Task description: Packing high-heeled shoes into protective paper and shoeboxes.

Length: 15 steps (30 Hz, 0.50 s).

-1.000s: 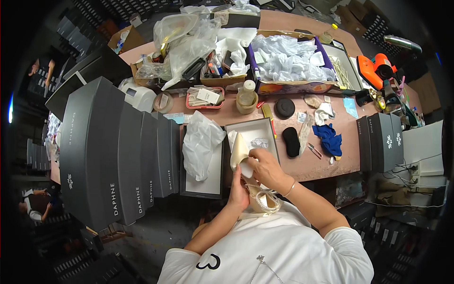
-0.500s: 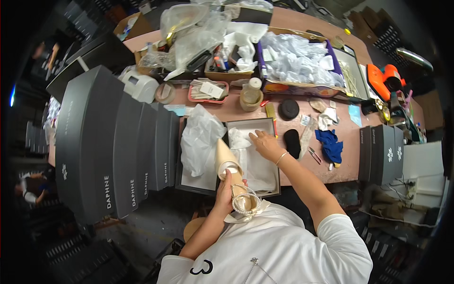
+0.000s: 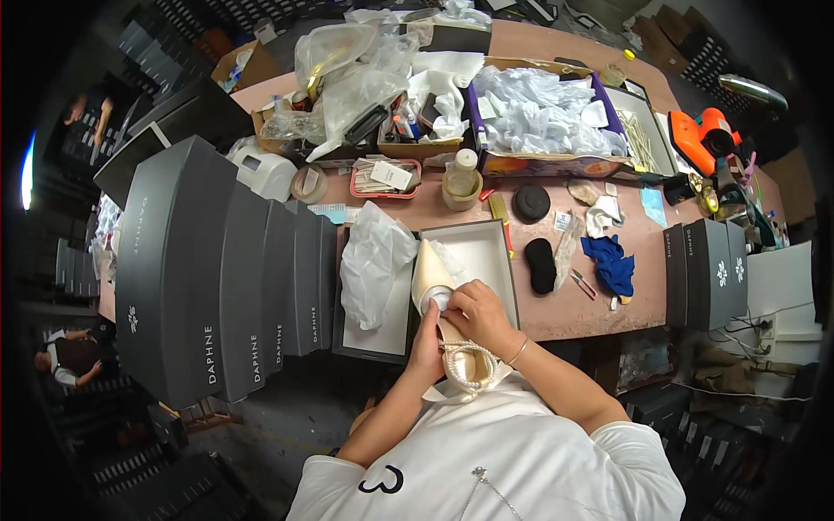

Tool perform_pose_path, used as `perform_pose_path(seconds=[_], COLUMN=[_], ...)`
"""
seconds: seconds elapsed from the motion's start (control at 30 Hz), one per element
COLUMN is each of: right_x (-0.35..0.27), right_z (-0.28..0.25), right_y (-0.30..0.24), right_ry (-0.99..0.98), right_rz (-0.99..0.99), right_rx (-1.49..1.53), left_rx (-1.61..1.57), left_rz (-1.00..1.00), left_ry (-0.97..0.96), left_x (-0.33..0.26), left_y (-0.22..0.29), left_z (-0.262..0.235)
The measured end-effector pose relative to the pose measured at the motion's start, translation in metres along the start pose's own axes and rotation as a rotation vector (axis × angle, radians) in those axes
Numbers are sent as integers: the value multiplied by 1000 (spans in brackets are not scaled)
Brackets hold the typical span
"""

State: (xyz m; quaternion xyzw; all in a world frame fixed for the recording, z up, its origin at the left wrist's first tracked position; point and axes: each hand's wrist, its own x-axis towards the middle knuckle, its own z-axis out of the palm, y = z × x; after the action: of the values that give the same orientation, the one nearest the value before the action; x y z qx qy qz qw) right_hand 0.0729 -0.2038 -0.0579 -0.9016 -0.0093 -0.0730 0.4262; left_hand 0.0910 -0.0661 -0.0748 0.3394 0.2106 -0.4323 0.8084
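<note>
A cream pointed-toe shoe (image 3: pixel 432 267) with a pearl-beaded strap (image 3: pixel 470 365) lies in my left hand (image 3: pixel 425 347), its toe pointing away from me. My left fingers are wrapped round its side. White tissue paper (image 3: pixel 439 296) shows in the shoe's opening. Over that opening, my right hand (image 3: pixel 480 314) is closed, its fingertips bent down onto the paper. Just beyond my hands lies an open shoe box: the right tray (image 3: pixel 486 247) has a white inside with some thin paper, and the left tray (image 3: pixel 365 339) holds a crumpled white sheet (image 3: pixel 373 260).
Dark grey shoe boxes (image 3: pixel 174 269) stand in a row at the left, and more (image 3: pixel 708 269) at the right. A black sponge (image 3: pixel 540 266), small scissors (image 3: pixel 584 284) and a blue cloth (image 3: pixel 610 265) lie right of the tray. Behind stands a box of crumpled paper (image 3: pixel 547 108).
My right hand has come back from the right tray to the shoe's opening. The shoe, still in my left hand, has shifted slightly right and farther away.
</note>
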Motion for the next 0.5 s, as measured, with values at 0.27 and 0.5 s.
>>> perform_pose_path(seconds=[0.27,0.5], right_x=[4,21], right_z=[-1,-12], right_y=[9,22], right_ry=[97,-323], right_rz=[43,239], right_rx=[91,451], left_rx=[71,313], left_rz=[-128,19], left_ry=[-131,4], left_x=[-12,1], left_y=[-23,19], left_z=[5,-36])
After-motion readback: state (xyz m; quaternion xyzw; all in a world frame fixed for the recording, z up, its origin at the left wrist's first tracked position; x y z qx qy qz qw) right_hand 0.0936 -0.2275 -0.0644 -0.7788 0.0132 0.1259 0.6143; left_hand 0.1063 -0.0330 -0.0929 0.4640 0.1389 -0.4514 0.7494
